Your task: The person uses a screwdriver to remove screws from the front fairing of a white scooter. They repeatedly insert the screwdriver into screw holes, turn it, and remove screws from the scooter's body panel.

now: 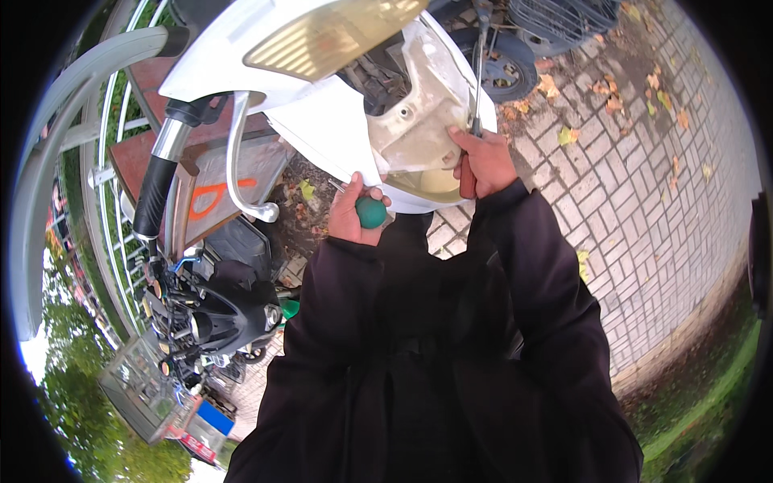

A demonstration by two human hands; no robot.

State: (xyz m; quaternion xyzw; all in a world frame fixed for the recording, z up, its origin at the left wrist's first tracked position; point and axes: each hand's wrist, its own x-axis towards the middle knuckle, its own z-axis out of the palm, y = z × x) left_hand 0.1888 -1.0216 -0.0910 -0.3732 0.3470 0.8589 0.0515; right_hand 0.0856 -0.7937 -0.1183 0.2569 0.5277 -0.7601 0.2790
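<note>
My left hand (352, 211) is closed around a screwdriver with a round green handle (371, 212); its metal shaft points up-left under the white scooter front panel (330, 121). My right hand (483, 161) grips a second long tool with a reddish-brown handle (468, 179), its thin shaft (478, 72) rising along the panel's right edge. The fingers of that hand press on the panel's beige inner side (419, 121). Both dark sleeves come up from the lower edge.
A black handlebar grip (153, 197) and silver brake lever (238, 161) stand at the left. Another scooter's black front (217, 314) lies lower left. A wheel (503, 68) and basket (555, 18) sit beyond the panel. Brick paving (644, 209) with fallen leaves spreads right.
</note>
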